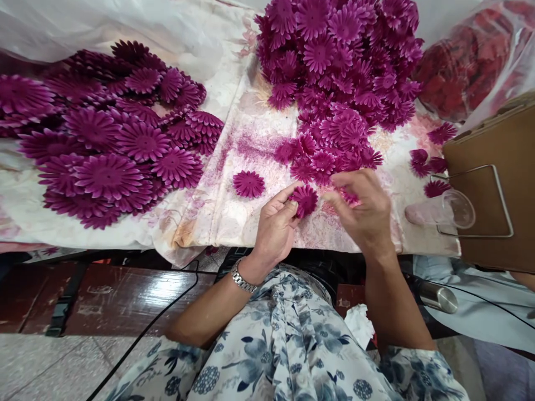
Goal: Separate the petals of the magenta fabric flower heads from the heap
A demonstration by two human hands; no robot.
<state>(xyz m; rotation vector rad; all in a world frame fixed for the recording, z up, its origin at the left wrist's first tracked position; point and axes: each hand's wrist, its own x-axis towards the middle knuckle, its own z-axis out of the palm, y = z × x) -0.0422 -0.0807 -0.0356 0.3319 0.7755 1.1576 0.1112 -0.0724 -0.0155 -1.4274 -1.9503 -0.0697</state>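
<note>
My left hand (pixel 276 225) pinches a small purple fabric flower (pixel 304 201) by its edge, between thumb and fingers, just above the cloth. To the right of it hovers my right hand (pixel 365 209), slightly blurred, its fingers curled and the thumb drawn in toward the forefinger. Anything small in that pinch cannot be made out. A single purple flower layer (pixel 249 184) lies flat to the left of my left hand. Right behind both hands rises a heap of small purple flowers (pixel 343 61), spilling forward close to my fingers.
Larger purple flower layers (pixel 108 175) lie in stacks at the left. At the right stand a cardboard box (pixel 493 184) with a wire handle, a tipped clear plastic cup (pixel 441 209) and a bag of red petals (pixel 463 67). The stained cloth (pixel 234 223) covers the table.
</note>
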